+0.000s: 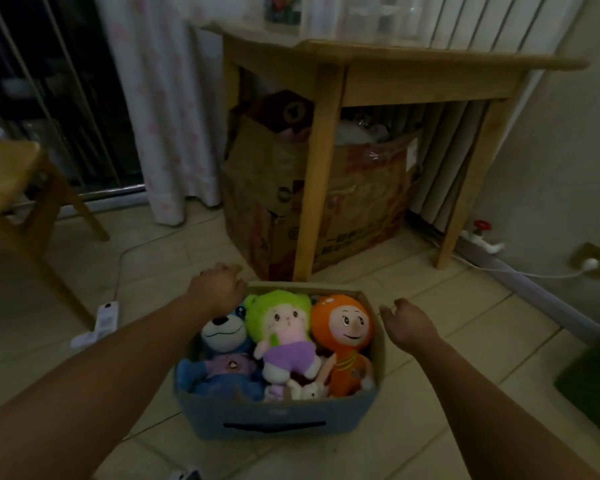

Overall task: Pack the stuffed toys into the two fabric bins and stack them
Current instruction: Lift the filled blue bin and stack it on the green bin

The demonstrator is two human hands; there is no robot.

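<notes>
Right now I'm watching a bin (274,422) of stuffed toys (286,341) sitting low in the frame's center. My left hand (219,289) is hovering at its far-left corner, my right hand (407,323) just beside its right wall, both loosely curled, holding nothing.

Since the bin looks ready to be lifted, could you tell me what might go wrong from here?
The toys are heaped to the rim: the green-hooded doll could tumble out if the bin tilts. The left hand is at the far left corner and the right hand is beside the right wall, neither with a clear grip, so the soft walls may sag. A white cable lies nearby.
</notes>
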